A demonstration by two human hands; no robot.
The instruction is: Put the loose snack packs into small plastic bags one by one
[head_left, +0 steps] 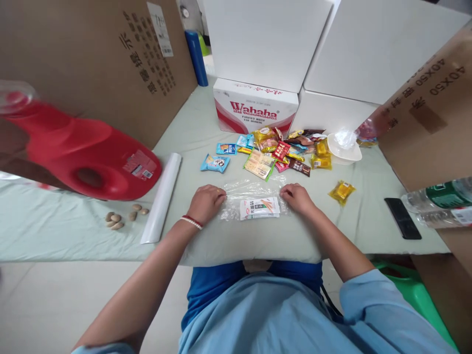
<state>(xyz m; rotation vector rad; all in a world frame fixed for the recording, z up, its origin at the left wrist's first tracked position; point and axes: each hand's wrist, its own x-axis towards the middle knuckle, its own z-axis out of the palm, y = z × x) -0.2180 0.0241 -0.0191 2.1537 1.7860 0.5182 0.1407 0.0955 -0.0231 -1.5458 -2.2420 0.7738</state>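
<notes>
A clear plastic bag (pixel 230 209) lies flat on the cloth in front of me. My left hand (pixel 207 202) pinches its left edge, fingers closed. At the opposite edge my right hand (pixel 297 196) is closed on the same plastic. Between the hands, white snack packets (pixel 259 208) with a picture of sticks on them rest on or inside the bag; I cannot tell which. Just beyond is a heap of small wrapped snacks, among them a green-edged cracker packet (pixel 260 164) and a blue packet (pixel 215 163).
A red jug (pixel 92 152), several brown nuts or stones (pixel 115 218) and a white roll (pixel 162 199) lie left. Behind stands a Wahaha box (pixel 256 107). To the right are a white bowl (pixel 346 153), a yellow packet (pixel 342 192), a black phone (pixel 402 219) and plastic bottles (pixel 442 196).
</notes>
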